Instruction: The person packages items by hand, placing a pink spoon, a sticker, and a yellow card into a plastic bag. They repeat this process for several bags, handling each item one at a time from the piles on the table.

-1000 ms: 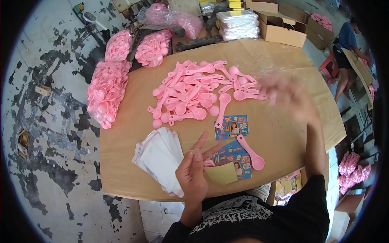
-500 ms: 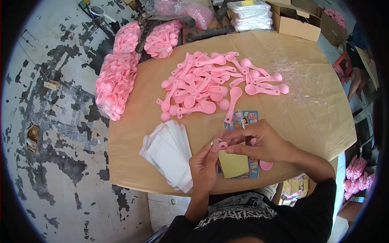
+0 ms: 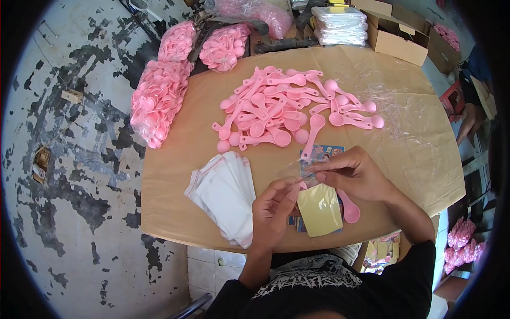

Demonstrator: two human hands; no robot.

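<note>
My left hand [image 3: 275, 210] is closed at the upper left corner of a glossy yellow card [image 3: 320, 212], which appears to lie inside a clear plastic bag. A pink tip [image 3: 303, 185], like a spoon handle's end, shows at its fingertips. My right hand [image 3: 353, 173] pinches the transparent plastic film [image 3: 304, 169] above the card. Beneath the card is a stack of blue printed cards [image 3: 321, 151], partly hidden. A pink measuring spoon [image 3: 350, 210] lies at the card's right side, its upper end covered by my right hand.
A heap of pink measuring spoons [image 3: 271, 106] covers the middle of the brown-paper table [image 3: 170, 202]. White-backed clear bags [image 3: 226, 199] lie left. Bagged spoons [image 3: 159, 101] line the far left edge. Plastic scraps [image 3: 393, 106], a cardboard box [image 3: 398, 40] and another person's hand [image 3: 470, 122] are right.
My right hand has drawn up and away from my left, with clear film now stretched between them. The yellow card shows more fully, and more of the spoon at its right is visible.
</note>
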